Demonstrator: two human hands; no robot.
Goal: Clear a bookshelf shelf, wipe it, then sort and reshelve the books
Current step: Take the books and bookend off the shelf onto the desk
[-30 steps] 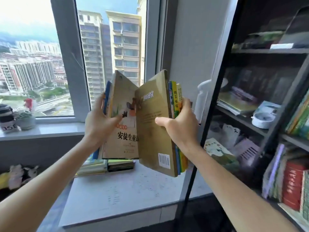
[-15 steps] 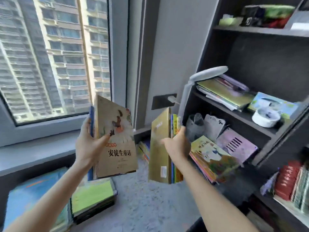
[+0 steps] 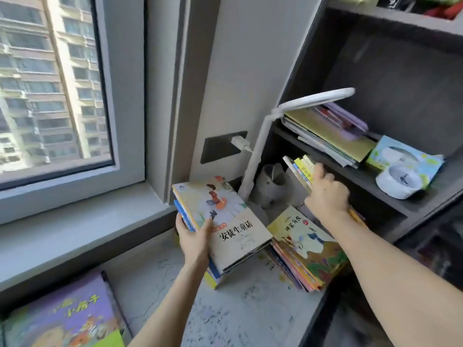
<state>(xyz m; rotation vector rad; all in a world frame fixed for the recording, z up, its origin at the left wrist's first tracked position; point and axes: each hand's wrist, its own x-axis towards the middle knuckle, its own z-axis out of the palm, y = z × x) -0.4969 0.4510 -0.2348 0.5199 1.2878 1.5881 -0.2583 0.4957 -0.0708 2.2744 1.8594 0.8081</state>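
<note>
My left hand [image 3: 194, 237] grips a small bundle of books from below, topped by a beige storybook [image 3: 225, 221] with a bird on its cover, held tilted over the desk. My right hand [image 3: 325, 194] holds a second bundle of thin books [image 3: 302, 169] upright at the mouth of the lowest dark shelf bay [image 3: 390, 196]; only their yellow and blue top edges show above my fingers. Below my right wrist a stack of picture books [image 3: 305, 251] lies slanted on the desk, half inside the bay.
A white desk lamp [image 3: 258, 151] stands left of the shelf, with a grey cup [image 3: 271, 184] behind it. The shelf above carries flat books [image 3: 330, 134] and a white round gadget [image 3: 398, 181]. More picture books [image 3: 62, 316] lie at the desk's near left. The window sill [image 3: 75, 221] runs along the left.
My right hand has carried its bundle rightwards and deeper into the lower shelf bay. My left hand has lowered its books and tipped them flatter, near the slanted stack. The view has dropped.
</note>
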